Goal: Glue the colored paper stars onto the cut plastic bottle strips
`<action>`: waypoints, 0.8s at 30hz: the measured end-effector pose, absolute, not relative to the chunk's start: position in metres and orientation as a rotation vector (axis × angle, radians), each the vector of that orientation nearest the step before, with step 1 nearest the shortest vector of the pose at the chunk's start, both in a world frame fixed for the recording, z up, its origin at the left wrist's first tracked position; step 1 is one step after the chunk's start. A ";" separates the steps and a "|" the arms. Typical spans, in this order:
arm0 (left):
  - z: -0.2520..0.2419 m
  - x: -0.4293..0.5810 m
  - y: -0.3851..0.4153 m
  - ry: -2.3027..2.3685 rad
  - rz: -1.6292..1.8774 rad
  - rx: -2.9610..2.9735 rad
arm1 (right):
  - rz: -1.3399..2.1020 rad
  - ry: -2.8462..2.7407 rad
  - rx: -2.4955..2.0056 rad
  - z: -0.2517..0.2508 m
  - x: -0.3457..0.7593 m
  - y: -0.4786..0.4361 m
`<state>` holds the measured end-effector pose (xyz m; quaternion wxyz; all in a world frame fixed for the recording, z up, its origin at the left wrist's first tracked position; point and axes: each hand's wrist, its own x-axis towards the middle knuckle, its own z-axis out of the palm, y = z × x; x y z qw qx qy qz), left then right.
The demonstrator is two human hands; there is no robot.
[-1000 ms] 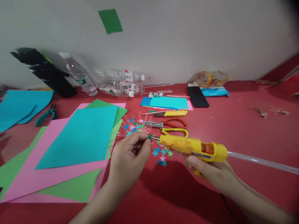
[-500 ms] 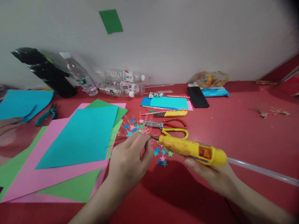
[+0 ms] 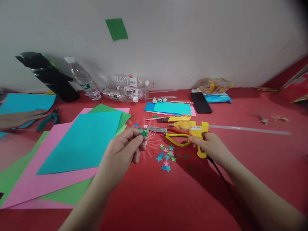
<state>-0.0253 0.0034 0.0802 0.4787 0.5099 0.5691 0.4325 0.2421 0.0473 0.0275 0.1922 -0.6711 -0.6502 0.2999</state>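
Between the thumb and fingers of my left hand [image 3: 126, 149] is a small green star [image 3: 144, 132]. Behind that hand, clear plastic strips [image 3: 152, 141] fan out on the red table, with a few stars on them, partly hidden. My right hand [image 3: 209, 146] is closed on a yellow glue gun [image 3: 201, 131], its nozzle pointing left, over the red and yellow scissors [image 3: 178, 139]. A clear glue stick [image 3: 250, 129] sticks out of its back, and a black cord hangs below. Several coloured paper stars [image 3: 166, 157] lie between my hands.
Coloured paper sheets [image 3: 81, 141] cover the left side, near green pliers [image 3: 49, 119] and another person's hand [image 3: 24, 118]. Plastic bottles [image 3: 125, 93] and a black bottle [image 3: 51, 78] line the wall. Beyond the scissors are a yellow cutter [image 3: 179, 118] and a phone [image 3: 201, 102].
The glue gun has moved back from my left hand and turned more upright. My left hand has shifted left, its green star now showing. The other person's hand has moved right.
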 end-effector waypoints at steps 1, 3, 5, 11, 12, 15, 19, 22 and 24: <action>0.080 -0.025 0.003 1.352 1.035 1.187 | 0.782 -1.867 -1.945 0.025 0.242 0.050; 0.082 -0.023 0.001 1.302 1.008 1.096 | 0.655 -1.962 -2.036 0.021 0.241 0.052; 0.084 -0.021 0.000 1.275 0.979 1.049 | 0.535 -2.055 -2.081 0.018 0.241 0.053; 0.086 -0.021 -0.004 1.205 0.965 0.966 | 0.190 -2.217 -2.049 0.030 0.236 0.041; 0.086 -0.021 -0.005 1.185 0.962 0.953 | 0.160 -2.237 -1.991 0.038 0.232 0.037; 0.084 -0.021 -0.008 1.118 0.936 0.897 | 0.117 -2.312 -1.305 0.065 0.210 0.022; 0.083 -0.018 -0.011 1.032 0.885 0.812 | 0.144 -2.284 -0.667 0.087 0.181 0.015; 0.083 -0.017 -0.013 0.967 0.866 0.769 | 0.148 -2.284 -0.539 0.083 0.172 0.020; 0.084 -0.018 -0.013 0.942 0.863 0.740 | 0.169 -2.281 -0.501 0.078 0.171 0.023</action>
